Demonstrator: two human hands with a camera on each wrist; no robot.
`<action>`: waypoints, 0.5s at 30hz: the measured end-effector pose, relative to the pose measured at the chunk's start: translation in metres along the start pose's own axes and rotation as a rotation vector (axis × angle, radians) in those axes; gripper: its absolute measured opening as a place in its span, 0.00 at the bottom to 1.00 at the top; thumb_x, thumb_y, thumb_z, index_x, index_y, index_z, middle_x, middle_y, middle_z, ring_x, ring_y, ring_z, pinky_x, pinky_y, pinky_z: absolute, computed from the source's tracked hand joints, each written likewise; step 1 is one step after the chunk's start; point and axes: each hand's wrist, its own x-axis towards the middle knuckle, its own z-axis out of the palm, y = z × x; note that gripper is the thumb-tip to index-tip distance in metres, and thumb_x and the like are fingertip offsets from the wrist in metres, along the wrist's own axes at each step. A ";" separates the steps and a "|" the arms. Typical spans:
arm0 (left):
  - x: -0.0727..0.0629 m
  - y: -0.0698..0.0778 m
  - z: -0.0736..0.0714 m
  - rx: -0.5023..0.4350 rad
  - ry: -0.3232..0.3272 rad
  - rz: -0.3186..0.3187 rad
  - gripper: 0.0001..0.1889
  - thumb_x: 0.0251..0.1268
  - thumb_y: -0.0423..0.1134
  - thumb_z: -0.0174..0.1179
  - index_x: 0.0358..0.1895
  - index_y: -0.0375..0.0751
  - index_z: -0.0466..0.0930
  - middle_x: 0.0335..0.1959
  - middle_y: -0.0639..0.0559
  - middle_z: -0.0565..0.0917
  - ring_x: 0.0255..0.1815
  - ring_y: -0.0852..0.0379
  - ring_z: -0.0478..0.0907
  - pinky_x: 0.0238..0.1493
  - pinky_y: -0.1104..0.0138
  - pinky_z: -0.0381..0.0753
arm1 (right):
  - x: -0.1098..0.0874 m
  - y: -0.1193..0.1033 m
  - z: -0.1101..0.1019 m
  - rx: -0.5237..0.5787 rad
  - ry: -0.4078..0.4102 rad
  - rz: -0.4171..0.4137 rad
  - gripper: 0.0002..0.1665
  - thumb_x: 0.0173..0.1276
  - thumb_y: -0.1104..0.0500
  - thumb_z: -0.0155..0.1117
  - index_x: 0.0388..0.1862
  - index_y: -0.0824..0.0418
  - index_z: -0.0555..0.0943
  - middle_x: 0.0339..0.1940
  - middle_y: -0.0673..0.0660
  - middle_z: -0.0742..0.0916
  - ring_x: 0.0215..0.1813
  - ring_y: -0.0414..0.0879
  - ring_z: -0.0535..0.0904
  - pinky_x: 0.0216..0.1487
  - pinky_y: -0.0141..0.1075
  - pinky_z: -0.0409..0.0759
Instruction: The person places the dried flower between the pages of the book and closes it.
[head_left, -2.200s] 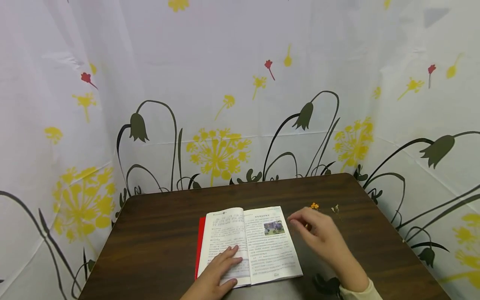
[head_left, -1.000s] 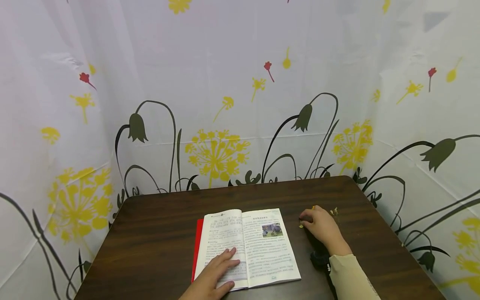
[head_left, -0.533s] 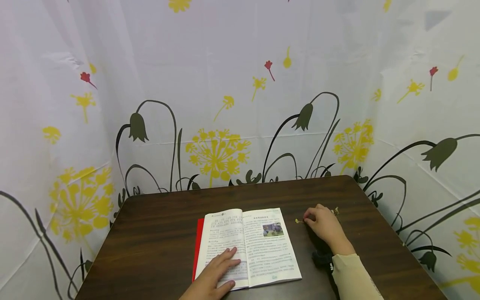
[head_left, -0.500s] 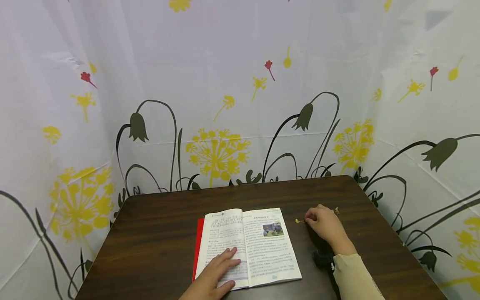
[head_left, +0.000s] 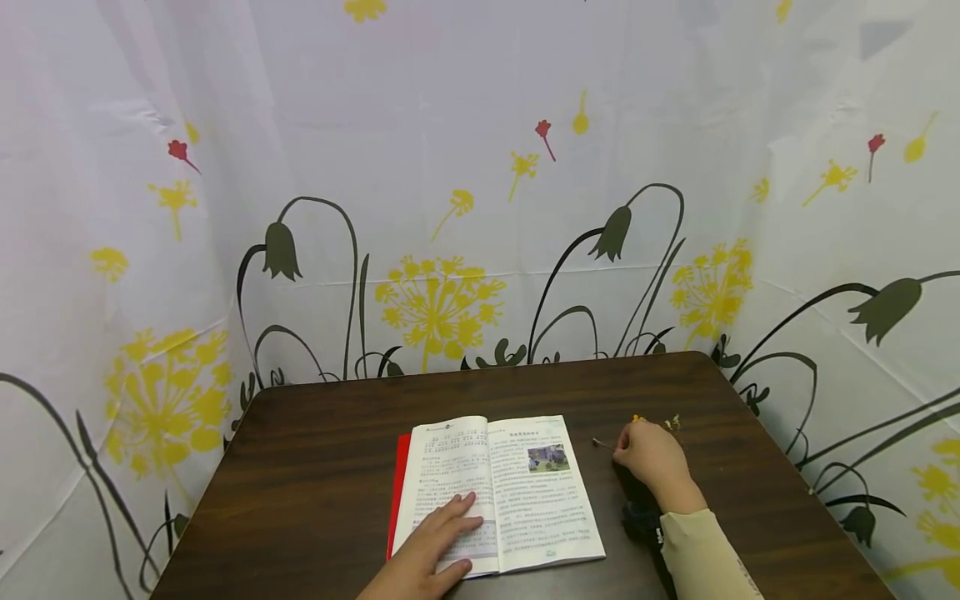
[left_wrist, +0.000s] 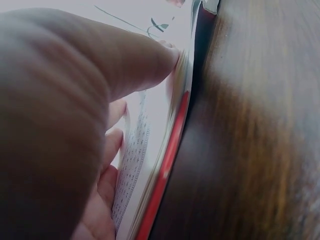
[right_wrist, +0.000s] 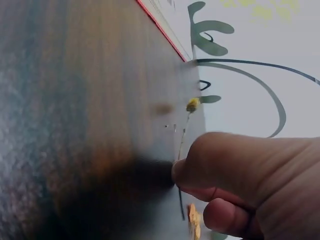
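Note:
My left hand point(head_left: 438, 542) rests with spread fingers on the left page of an open book point(head_left: 543, 517), the thumb near its bottom edge by the spine. To the right of the book, my right hand point(head_left: 656, 458) pinches a small dried flower point(right_wrist: 193, 104) by its thin stem, between thumb and forefinger. Its yellow head points toward the book, close over the table. An orange dried flower point(head_left: 637, 418) lies just behind the right hand, mostly hidden by it. A pale dried sprig point(head_left: 672, 423) lies a little farther right.
A red cover point(head_left: 401, 479) shows along the book's left side. Dark wooden table point(head_left: 315, 467) surrounds the book. A white curtain point(head_left: 480, 167) printed with flowers hangs behind the table. A black device point(head_left: 642, 521) sits at the right wrist.
My right hand moved from beside the book's right page down and rightward to the dried flowers, and has taken hold of the small yellow one. The left hand has stayed in place.

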 end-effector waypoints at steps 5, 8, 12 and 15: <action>0.001 0.001 -0.002 -0.021 -0.009 -0.013 0.28 0.76 0.48 0.69 0.76 0.58 0.76 0.85 0.49 0.72 0.83 0.40 0.71 0.79 0.52 0.77 | -0.001 0.001 0.002 0.001 0.007 0.003 0.11 0.65 0.61 0.73 0.25 0.53 0.81 0.24 0.49 0.83 0.26 0.46 0.75 0.30 0.41 0.72; 0.002 0.000 0.000 -0.026 -0.006 -0.004 0.28 0.75 0.47 0.70 0.76 0.57 0.77 0.84 0.48 0.72 0.82 0.39 0.71 0.79 0.52 0.77 | -0.002 0.001 0.004 -0.005 0.037 -0.011 0.12 0.65 0.60 0.73 0.24 0.53 0.80 0.25 0.50 0.82 0.26 0.46 0.73 0.30 0.40 0.70; 0.002 -0.001 0.001 -0.026 -0.003 -0.002 0.28 0.75 0.47 0.70 0.75 0.58 0.77 0.84 0.48 0.72 0.82 0.39 0.71 0.79 0.53 0.77 | -0.003 -0.007 0.004 0.064 0.139 -0.030 0.11 0.66 0.61 0.71 0.27 0.54 0.78 0.27 0.52 0.80 0.26 0.46 0.71 0.29 0.38 0.67; 0.002 -0.002 0.000 -0.034 -0.004 -0.009 0.28 0.75 0.47 0.70 0.75 0.58 0.77 0.84 0.48 0.72 0.82 0.39 0.71 0.80 0.53 0.76 | -0.005 -0.019 0.001 0.160 0.217 -0.045 0.07 0.65 0.62 0.70 0.32 0.54 0.79 0.27 0.51 0.81 0.26 0.45 0.72 0.29 0.37 0.67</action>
